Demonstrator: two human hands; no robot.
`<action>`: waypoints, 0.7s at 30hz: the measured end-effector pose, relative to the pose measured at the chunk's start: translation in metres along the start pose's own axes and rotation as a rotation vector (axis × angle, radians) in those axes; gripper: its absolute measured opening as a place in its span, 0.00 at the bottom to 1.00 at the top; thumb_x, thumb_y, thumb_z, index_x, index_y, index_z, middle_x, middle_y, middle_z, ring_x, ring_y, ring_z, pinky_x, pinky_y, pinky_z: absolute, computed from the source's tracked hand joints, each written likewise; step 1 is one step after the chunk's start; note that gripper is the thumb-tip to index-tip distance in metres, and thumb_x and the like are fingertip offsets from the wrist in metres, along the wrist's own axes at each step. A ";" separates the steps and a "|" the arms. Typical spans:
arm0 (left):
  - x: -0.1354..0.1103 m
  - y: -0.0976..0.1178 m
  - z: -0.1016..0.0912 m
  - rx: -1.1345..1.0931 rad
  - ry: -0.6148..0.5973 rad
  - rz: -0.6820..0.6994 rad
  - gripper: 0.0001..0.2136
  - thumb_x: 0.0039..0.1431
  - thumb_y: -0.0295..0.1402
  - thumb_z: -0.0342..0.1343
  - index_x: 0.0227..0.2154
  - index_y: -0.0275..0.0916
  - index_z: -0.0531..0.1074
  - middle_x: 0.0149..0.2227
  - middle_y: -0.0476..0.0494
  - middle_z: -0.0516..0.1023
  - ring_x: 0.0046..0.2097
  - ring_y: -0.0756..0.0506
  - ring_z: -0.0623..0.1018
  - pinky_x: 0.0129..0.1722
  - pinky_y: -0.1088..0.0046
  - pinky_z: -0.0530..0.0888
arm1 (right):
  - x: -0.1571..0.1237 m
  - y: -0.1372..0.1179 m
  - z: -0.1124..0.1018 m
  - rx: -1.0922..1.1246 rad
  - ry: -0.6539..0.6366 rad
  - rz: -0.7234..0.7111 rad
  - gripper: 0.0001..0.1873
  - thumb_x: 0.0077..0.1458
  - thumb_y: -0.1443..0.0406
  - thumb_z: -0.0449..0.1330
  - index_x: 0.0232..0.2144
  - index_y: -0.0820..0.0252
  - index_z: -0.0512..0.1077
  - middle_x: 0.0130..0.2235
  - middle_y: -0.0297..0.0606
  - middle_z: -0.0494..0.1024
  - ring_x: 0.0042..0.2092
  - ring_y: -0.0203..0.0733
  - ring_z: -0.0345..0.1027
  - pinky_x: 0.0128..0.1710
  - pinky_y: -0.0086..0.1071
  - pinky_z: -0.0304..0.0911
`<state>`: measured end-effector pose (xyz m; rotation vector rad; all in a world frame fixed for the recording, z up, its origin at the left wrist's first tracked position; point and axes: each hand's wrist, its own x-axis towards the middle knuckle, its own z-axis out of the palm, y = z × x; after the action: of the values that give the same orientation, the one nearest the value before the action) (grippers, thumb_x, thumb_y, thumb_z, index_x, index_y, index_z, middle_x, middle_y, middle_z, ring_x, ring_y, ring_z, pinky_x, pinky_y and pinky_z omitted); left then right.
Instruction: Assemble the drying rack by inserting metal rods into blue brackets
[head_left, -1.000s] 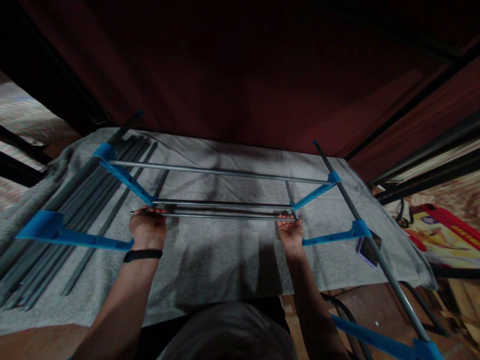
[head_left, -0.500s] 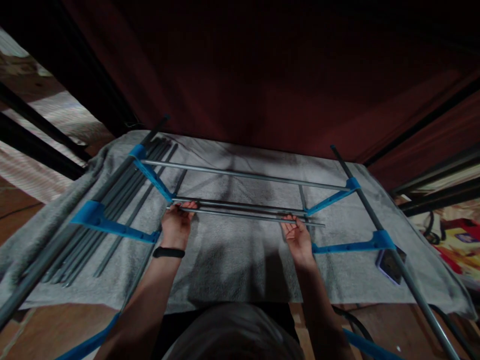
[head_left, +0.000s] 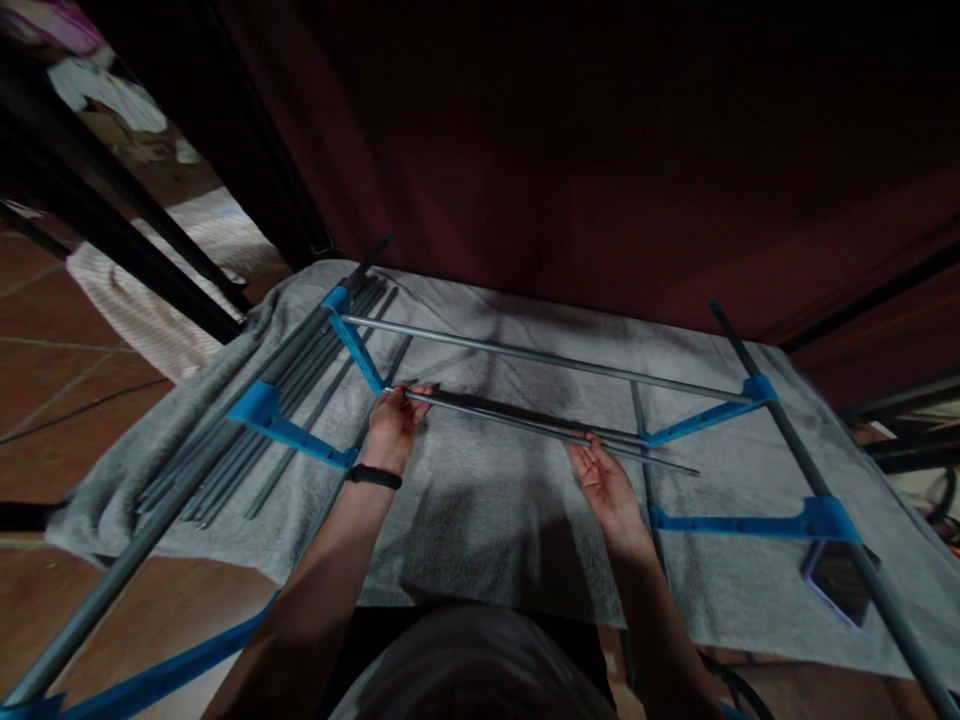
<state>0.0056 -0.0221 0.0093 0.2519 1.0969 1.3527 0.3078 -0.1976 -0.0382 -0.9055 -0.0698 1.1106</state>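
A thin grey metal tube (head_left: 510, 420) runs between my two hands, slanting down to the right. Near its left end, my left hand (head_left: 395, 425) has its fingers closed on it, close to a blue plastic bracket (head_left: 361, 355). My right hand (head_left: 604, 480) pinches the tube further along, and the tube's free end sticks out past it. Just behind, another tube reaches the right blue bracket (head_left: 664, 434) and partly overlaps the held one. Farther back, a fixed crossbar (head_left: 540, 353) joins the two sides of the frame. Both hands hover over the grey towel.
Several loose grey tubes (head_left: 289, 400) lie at left under the frame's side pole (head_left: 150, 550). A phone (head_left: 840, 580) rests under the right pole (head_left: 799, 450). The grey towel (head_left: 480, 540) covers the table; a dark red curtain (head_left: 525, 180) hangs behind.
The view has turned left, so the frame appears further right. The held tube has tilted, its left end rising towards the left bracket and its right end lower.
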 end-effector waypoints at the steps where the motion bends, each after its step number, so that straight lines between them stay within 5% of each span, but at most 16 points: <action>1: 0.002 0.002 0.002 -0.003 -0.004 0.006 0.08 0.67 0.24 0.45 0.34 0.36 0.68 0.29 0.43 0.77 0.33 0.46 0.81 0.32 0.71 0.78 | 0.002 0.000 0.001 0.008 -0.003 0.000 0.06 0.53 0.71 0.66 0.35 0.60 0.77 0.42 0.36 0.83 0.44 0.36 0.79 0.56 0.36 0.72; 21: 0.014 0.020 0.011 -0.110 -0.033 -0.004 0.12 0.71 0.29 0.42 0.34 0.36 0.69 0.27 0.46 0.76 0.31 0.48 0.81 0.30 0.75 0.78 | 0.012 0.009 0.018 0.042 -0.092 -0.028 0.07 0.52 0.72 0.65 0.32 0.56 0.78 0.37 0.30 0.83 0.43 0.35 0.78 0.60 0.38 0.68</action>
<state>-0.0013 0.0000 0.0224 0.1911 0.9919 1.3959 0.2981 -0.1767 -0.0371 -0.8138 -0.1342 1.1236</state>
